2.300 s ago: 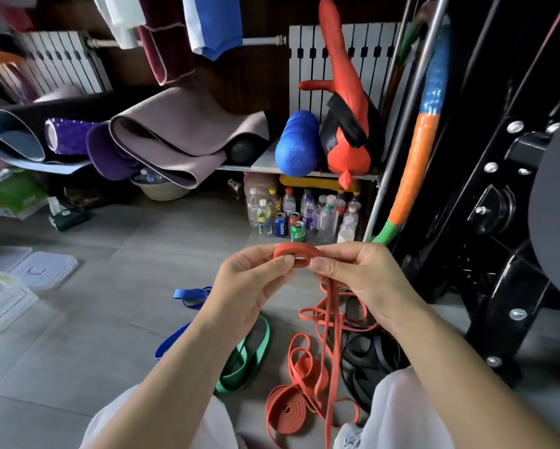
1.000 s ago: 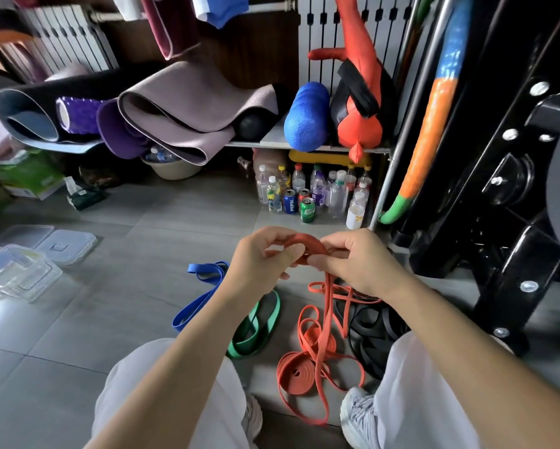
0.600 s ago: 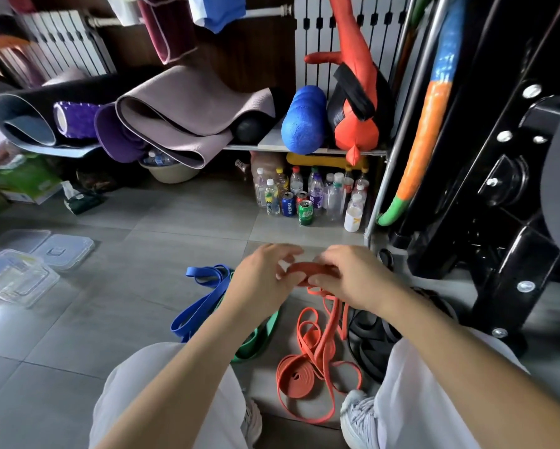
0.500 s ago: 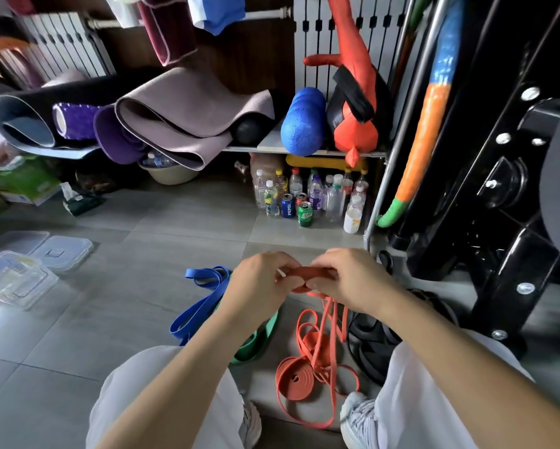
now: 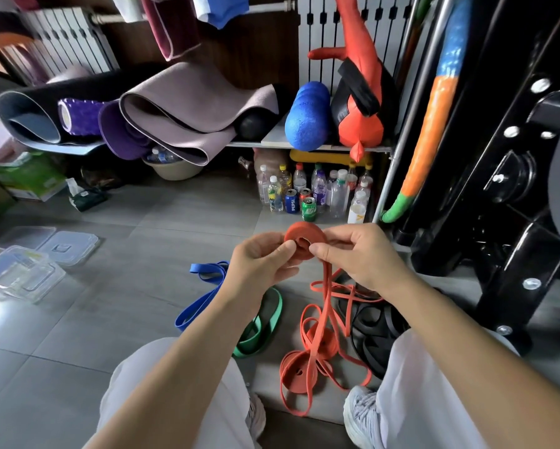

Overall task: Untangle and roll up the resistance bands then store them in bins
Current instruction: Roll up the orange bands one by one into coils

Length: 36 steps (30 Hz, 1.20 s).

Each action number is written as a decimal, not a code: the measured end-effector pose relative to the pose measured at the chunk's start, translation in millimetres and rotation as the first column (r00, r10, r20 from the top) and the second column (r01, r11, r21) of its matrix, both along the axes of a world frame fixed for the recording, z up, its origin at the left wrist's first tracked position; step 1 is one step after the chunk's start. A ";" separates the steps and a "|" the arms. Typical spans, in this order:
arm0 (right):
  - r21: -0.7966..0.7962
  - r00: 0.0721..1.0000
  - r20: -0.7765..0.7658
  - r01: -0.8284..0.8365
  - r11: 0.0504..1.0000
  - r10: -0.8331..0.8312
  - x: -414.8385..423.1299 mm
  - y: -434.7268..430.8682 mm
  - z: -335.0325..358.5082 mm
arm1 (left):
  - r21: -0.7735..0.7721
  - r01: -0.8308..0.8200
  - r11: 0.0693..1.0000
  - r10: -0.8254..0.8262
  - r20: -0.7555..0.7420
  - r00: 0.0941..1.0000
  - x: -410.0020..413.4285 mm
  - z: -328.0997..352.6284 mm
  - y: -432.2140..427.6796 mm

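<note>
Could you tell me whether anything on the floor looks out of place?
The orange band trails from the roll, pinched by left hand and right hand, into a tangle overlapping the black bands; blue band and green band lie unrolled.

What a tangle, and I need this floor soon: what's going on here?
A person is rolling up an orange band. The left hand and right hand pinch the part already coiled, and the rest hangs down in loose loops to the floor. A blue band, a green band and black bands lie unrolled there. The clear bins sit off to the left.
</note>
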State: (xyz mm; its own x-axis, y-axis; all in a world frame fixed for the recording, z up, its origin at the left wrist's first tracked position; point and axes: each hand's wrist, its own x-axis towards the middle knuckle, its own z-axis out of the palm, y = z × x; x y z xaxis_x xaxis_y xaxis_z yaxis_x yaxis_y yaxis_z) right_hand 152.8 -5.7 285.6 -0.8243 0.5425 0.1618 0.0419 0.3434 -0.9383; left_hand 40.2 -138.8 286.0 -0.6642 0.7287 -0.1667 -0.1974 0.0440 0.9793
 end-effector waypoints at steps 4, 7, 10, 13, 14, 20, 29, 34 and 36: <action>0.392 0.963 0.268 -0.094 0.915 -0.016 0.8 -2.2 -9.5 | -0.337 -0.008 0.942 -0.217 -0.624 0.751 4.1 -5.1 0.9; 0.504 0.938 0.346 -0.176 0.846 -0.011 2.0 -4.2 -11.3 | -0.380 -0.058 0.923 -0.303 -0.813 0.496 7.9 -4.2 0.4; 0.484 0.956 0.293 -0.144 0.863 -0.005 5.3 -3.8 -10.1 | -0.424 -0.041 0.905 -0.343 -0.782 0.521 4.8 -4.9 0.2; 0.468 0.961 0.277 -0.138 0.873 0.004 6.8 -3.9 -9.3 | -0.445 -0.051 0.894 -0.363 -0.786 0.500 4.6 -6.1 -0.2; 0.452 0.963 0.268 -0.130 0.882 0.005 7.1 -4.2 -8.7 | -0.428 -0.055 0.902 -0.344 -0.792 0.505 5.7 -5.9 -0.4; 0.099 0.989 0.148 -0.045 0.994 0.030 7.7 1.2 0.7 | -0.116 -0.012 0.993 -0.046 -0.484 0.874 -1.2 7.0 -2.6; -0.135 1.000 -0.007 0.005 0.991 -0.006 2.4 -5.0 4.2 | 0.184 0.008 0.983 -0.043 0.186 0.982 4.1 4.1 -1.3; 0.325 0.975 0.210 0.003 0.946 -0.075 2.7 -7.6 -2.7 | -0.257 -0.064 0.964 -0.136 -0.686 0.715 0.2 -3.1 -0.1; 0.464 0.954 0.284 -0.045 0.885 -0.101 3.5 -7.1 -5.9 | -0.323 -0.033 0.946 -0.266 -0.829 0.493 2.5 -5.5 -2.9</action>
State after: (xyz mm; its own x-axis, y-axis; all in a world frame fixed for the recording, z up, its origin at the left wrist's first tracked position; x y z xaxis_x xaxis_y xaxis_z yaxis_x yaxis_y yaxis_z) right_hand 156.3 -12.8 279.8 -0.8584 0.4894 0.1536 0.3039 0.7266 -0.6162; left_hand 42.6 -141.7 280.5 -0.4964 0.8346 0.2389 0.7528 0.2769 0.5971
